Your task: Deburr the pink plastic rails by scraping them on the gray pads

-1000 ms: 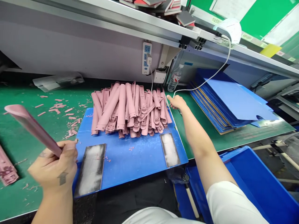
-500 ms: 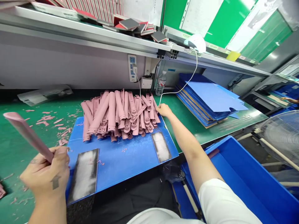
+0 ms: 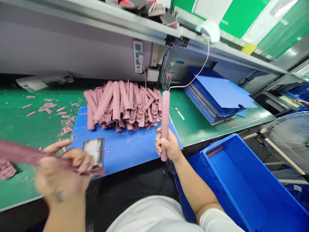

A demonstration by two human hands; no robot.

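Observation:
My right hand [image 3: 169, 145] grips a long pink rubber watch strap [image 3: 165, 122] that stands upright above the fist. My left hand [image 3: 64, 170], blurred by motion, pinches a second pink strap [image 3: 21, 153] stretched out sideways to the left. A heap of several pink straps [image 3: 123, 106] lies on a blue board [image 3: 135, 148], just beyond my right hand. More pink straps [image 3: 6, 170] lie at the left edge of the view, close to the second strap's far end.
Pink trimmings [image 3: 48, 108] litter the green mat [image 3: 198, 129], where a small craft knife [image 3: 179, 112] lies. Stacked blue boards [image 3: 217, 96] stand to the right. A blue crate [image 3: 241, 180] sits below the bench, and a fan [image 3: 292, 138] stands beyond it. Another person's hand [image 3: 301, 102] shows far right.
My right hand has left the heap's edge and now holds a strap upright. My left hand has swung its strap from a raised slant to sideways. The view has shifted slightly.

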